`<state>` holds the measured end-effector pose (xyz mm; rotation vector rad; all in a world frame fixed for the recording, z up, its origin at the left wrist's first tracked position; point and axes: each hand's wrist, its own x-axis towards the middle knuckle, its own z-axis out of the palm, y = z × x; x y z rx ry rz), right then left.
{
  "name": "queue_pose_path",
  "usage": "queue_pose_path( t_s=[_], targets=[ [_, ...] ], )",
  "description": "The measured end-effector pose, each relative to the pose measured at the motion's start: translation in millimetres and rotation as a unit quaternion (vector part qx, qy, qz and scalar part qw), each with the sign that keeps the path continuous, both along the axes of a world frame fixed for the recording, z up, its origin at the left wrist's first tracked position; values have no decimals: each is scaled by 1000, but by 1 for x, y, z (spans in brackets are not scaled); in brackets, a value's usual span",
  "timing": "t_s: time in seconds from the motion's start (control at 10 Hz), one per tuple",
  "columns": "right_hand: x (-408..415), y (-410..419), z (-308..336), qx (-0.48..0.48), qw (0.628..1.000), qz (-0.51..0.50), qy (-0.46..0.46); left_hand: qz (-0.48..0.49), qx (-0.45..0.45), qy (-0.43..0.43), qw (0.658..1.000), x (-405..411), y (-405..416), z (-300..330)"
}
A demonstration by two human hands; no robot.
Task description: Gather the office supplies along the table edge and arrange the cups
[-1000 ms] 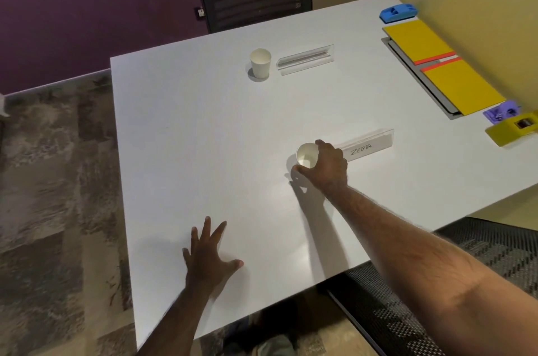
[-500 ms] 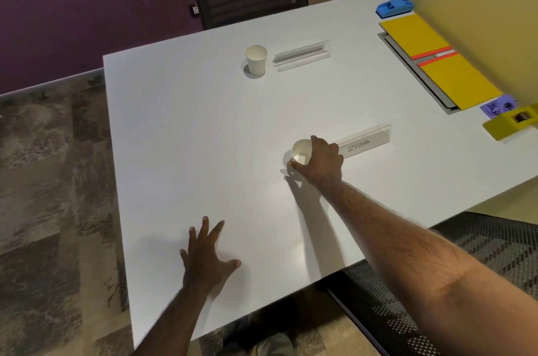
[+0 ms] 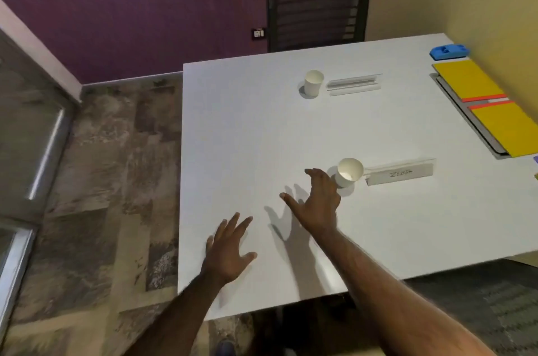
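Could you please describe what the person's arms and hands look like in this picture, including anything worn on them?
Both arms are bare as far as the picture shows: no sleeve reaches the forearms or wrists. The left hand and the right hand wear no gloves, and no watch, bracelet or ring can be made out. The forearms carry visible hair. No markings or tattoos show.

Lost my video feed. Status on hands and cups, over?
Left hand open, flat on table. Right hand open, beside near cup, not gripping. Far cup upright. Nothing in the way.
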<state>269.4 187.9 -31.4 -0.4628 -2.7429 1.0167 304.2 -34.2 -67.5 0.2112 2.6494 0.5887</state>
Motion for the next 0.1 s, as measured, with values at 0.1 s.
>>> queue_pose_path(
  t_s=[0.1],
  targets=[
    [11, -41, 2, -23, 999, 32, 7, 16, 1, 38, 999, 7, -24, 8]
  ],
)
